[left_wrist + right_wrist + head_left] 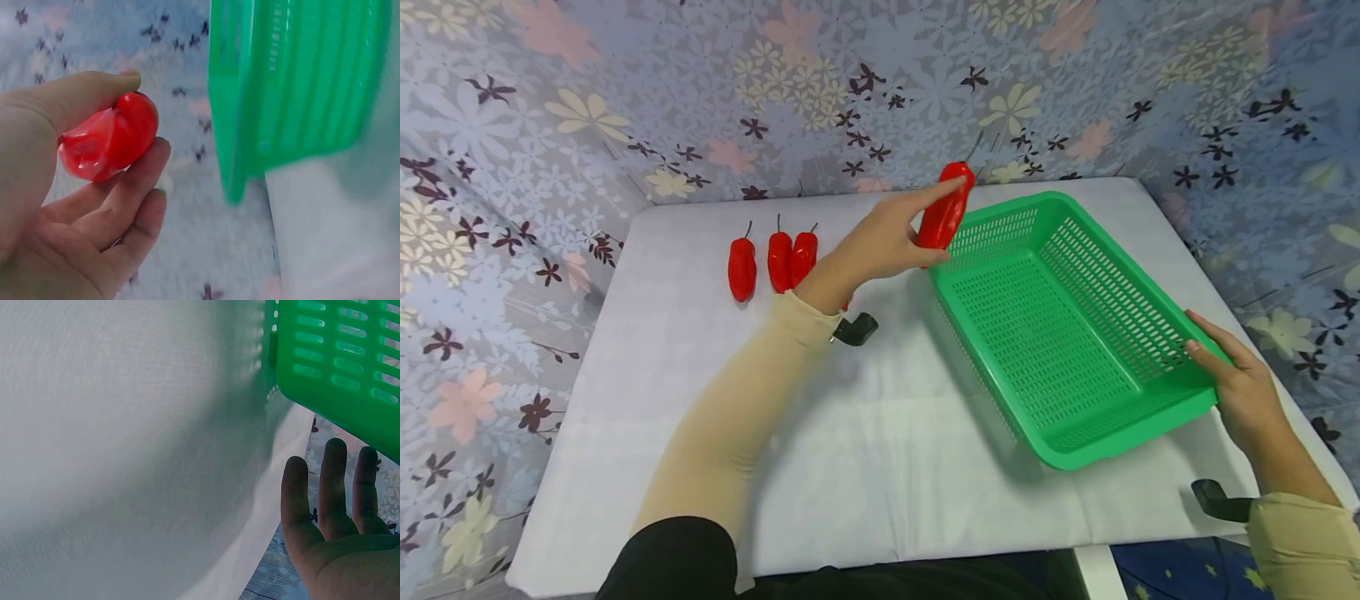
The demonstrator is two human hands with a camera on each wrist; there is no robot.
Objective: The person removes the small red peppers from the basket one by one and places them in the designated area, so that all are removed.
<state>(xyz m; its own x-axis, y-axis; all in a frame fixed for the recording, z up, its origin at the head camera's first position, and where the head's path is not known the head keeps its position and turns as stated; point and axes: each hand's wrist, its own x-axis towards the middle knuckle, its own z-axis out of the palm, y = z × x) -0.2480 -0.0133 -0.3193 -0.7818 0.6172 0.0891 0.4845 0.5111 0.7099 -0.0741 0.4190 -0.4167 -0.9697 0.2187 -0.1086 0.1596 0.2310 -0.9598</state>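
My left hand (891,233) holds a red pepper (946,208) between thumb and fingers, its thin stem pointing up, beside the far left corner of a green plastic basket (992,379). In the left wrist view, the pepper (115,140) shows its glossy, dented end, with the basket's side (312,94) to its right. At the basket's right rim, my right hand (1247,383) pinches the edge. The right wrist view shows three fingers of that hand (340,550) extended below the basket (340,403). Nothing lies inside the slotted basket.
More red peppers (742,269) lie on the white-covered table (670,358) at the back left, one mostly hidden behind my left wrist. A flower-patterned sheet (700,92) hangs behind the table and at its sides.
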